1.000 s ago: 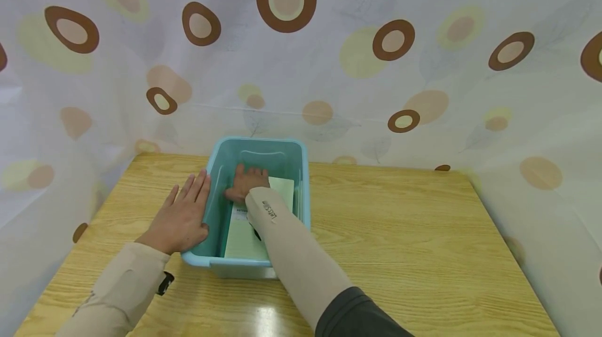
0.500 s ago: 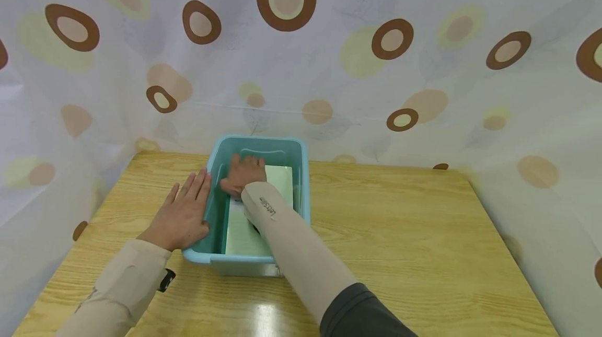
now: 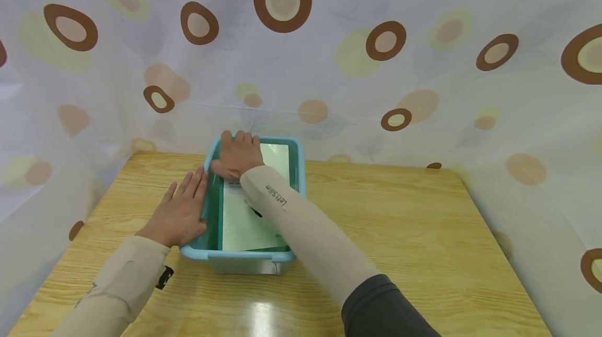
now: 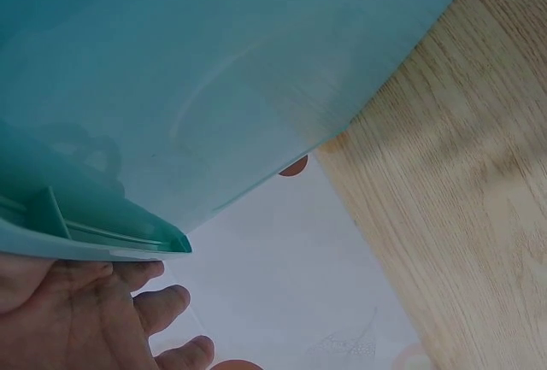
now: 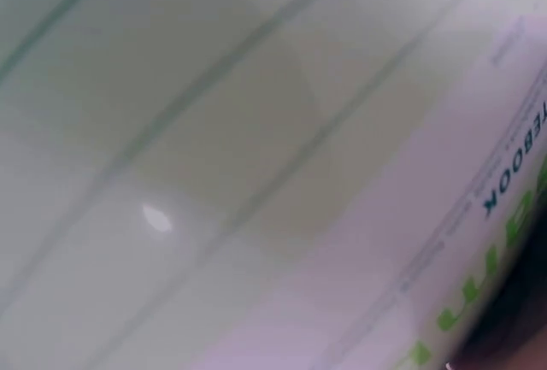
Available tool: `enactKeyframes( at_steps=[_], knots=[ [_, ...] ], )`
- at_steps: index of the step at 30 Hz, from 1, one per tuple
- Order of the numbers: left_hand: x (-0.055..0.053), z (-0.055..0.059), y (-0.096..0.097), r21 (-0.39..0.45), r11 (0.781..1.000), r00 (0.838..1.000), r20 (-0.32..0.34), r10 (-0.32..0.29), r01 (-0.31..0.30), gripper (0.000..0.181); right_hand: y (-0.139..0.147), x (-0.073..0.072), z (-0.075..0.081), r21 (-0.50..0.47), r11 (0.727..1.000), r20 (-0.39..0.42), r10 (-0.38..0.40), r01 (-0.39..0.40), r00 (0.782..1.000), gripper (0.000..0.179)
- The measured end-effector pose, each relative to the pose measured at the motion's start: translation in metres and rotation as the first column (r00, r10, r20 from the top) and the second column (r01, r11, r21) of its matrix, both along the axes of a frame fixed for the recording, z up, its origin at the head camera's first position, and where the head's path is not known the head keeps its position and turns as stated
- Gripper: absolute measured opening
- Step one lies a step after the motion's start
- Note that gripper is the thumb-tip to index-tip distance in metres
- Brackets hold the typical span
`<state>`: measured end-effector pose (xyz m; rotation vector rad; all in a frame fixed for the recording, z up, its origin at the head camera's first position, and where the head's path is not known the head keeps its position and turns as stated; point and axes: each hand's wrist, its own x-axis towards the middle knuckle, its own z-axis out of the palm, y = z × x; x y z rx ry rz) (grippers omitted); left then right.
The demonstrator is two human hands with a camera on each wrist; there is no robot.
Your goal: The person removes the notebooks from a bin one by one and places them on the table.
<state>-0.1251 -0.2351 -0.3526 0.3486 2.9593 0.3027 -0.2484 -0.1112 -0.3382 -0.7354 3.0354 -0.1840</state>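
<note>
A pale green notebook (image 3: 251,222) lies tilted in a light blue plastic bin (image 3: 235,256), its far end near the far rim. My right hand (image 3: 238,155) grips the notebook near its far left part, fingers bent over toward the far edge; their tips are hidden. The right wrist view shows the notebook cover (image 5: 214,148) very close, with dark stripes and a printed pale band. My left hand (image 3: 181,211) rests with straight fingers along the bin's left rim. In the left wrist view, that hand (image 4: 85,319) lies beneath the rim, against the outside.
The bin stands on a wood-grain table (image 3: 400,232), left of its middle. A patterned white sheet (image 3: 329,65) hangs behind the table and along both sides. A dark band (image 3: 164,277) shows at the left wrist.
My right hand has moved away from me and upward, and the notebook has come up with it toward the bin's far rim. The left hand has stayed on the rim.
</note>
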Motion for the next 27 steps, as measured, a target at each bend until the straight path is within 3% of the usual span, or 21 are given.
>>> enactKeyframes(
  at_steps=[8,13,16,21,27],
  knots=[
    [0.001,0.0,0.001,0.016,1.0,1.0,-0.016,0.005,-0.004,0.085,0.019,0.012,0.081,-0.058,0.997,-0.062,0.038,-0.042,0.997,0.04],
    [0.002,0.001,0.001,0.017,1.0,0.999,-0.032,-0.01,0.011,0.085,0.038,0.018,0.131,-0.139,0.99,-0.129,0.018,-0.036,0.992,0.028],
    [0.002,0.001,0.001,0.025,1.0,1.0,-0.026,-0.012,0.013,0.085,0.054,0.018,0.152,-0.15,0.989,-0.15,-0.006,-0.017,0.989,0.026],
    [0.002,0.002,0.003,0.027,1.0,1.0,-0.006,-0.004,0.004,0.084,0.087,0.011,0.164,-0.137,0.99,-0.173,-0.052,0.028,0.983,0.028],
    [0.001,0.001,0.003,0.019,1.0,1.0,-0.013,-0.008,0.009,0.083,0.132,-0.007,0.145,-0.12,0.991,-0.166,-0.081,0.061,0.983,0.028]
  ],
)
